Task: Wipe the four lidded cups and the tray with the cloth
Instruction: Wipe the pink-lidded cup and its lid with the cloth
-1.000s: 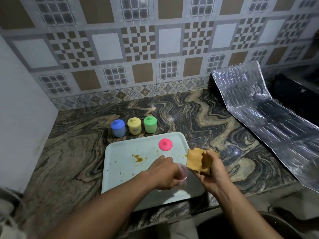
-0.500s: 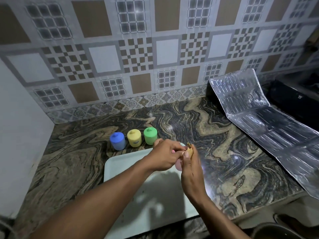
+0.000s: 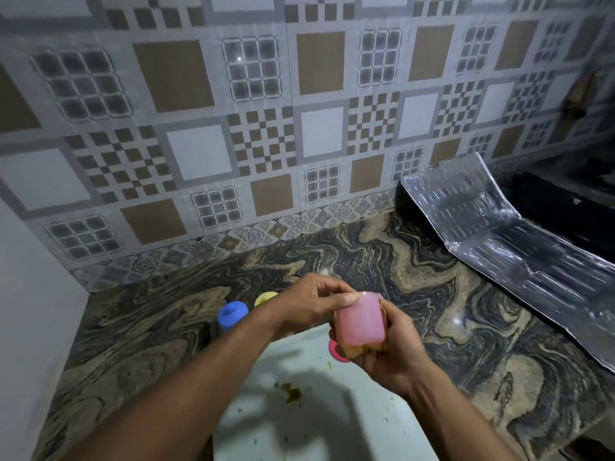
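- Two hands meet above the far edge of the tray point(image 3: 319, 424), and both are closed on something
- My left hand point(image 3: 309, 307) grips the pink cup point(image 3: 361, 322) at its upper rim, with the fingertips curled over the edge
- My right hand point(image 3: 394, 349) is cupped from below and from the right; its fingers are wrapped round the tan cloth point(image 3: 356, 351), which is bunched against the lower part of the cup
- I see the pink cup held roughly upright in the air, clear of the tray, with the cloth showing under its base and along its right side
- Its pink lid point(image 3: 333, 350) lies on the tray just below the cup, mostly hidden behind the cup and cloth
- On the tray, nearer to me, there is a brown stain point(image 3: 293, 394) with small specks scattered around it
- A blue cup point(image 3: 233, 315), lid on, stands on the bench point(image 3: 449, 311) just beyond the tray's far left corner; a yellow cup point(image 3: 266, 297) beside it is half covered by my left forearm
- I cannot make out a fourth cup from this view
- A creased foil sheet point(image 3: 499, 247) lies on the bench to the right, well apart from the tray, its far end leaning against the tiled wall point(image 3: 259, 138)
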The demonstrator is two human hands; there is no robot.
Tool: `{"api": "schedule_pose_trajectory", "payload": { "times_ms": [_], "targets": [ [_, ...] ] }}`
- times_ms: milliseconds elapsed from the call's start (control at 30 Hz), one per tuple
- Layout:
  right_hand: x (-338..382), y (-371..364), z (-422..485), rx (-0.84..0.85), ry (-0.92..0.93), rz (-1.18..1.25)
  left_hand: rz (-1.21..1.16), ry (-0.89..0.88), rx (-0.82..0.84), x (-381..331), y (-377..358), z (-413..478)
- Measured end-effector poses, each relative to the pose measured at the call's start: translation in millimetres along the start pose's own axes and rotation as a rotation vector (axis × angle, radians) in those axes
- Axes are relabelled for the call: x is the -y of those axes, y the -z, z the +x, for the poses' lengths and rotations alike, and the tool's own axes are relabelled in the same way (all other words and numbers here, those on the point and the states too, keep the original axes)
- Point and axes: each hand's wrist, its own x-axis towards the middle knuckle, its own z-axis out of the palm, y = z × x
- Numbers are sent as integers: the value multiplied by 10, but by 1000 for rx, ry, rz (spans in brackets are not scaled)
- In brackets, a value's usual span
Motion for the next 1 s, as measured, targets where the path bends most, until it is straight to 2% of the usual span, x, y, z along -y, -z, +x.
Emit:
{"api": "schedule_pose_trajectory", "payload": {
  "times_ms": [133, 200, 267, 333, 433, 567, 600, 667, 767, 867, 1000],
  "targets": [
    [-55, -131, 136, -179, 231, -241, 205, -75, -88, -21, 101, 75],
    [-99, -162, 131, -141, 155, -179, 215, -109, -74, 1, 129, 68],
    [-121, -188, 65, -16, -53, -12, 119, -104, -27, 70, 172, 22],
    [-147, -203, 2, 66, -142, 77, 16, -73, -10, 151, 213, -21],
    [-156, -221, 52, 12, -79, 21, -3, -32, -25, 164, 226, -55],
    [-86, -265, 136, -135, 137, -176, 93, -22, -42, 38, 230, -4],
    [-75, -271, 134, -132, 123, -180, 105, -42, -33, 27, 234, 10],
    [-75, -283, 89, -8, -58, -50, 78, -64, 11, 41, 250, 16],
    [-113, -269, -12, 104, -243, 59, -86, -33, -16, 121, 223, -6],
    [-45, -270, 12, 83, -206, 57, -211, 55, -63, 136, 190, -56],
    [51, -240, 99, -59, -32, -100, -104, 15, -26, -15, 205, -78]
  ]
}}
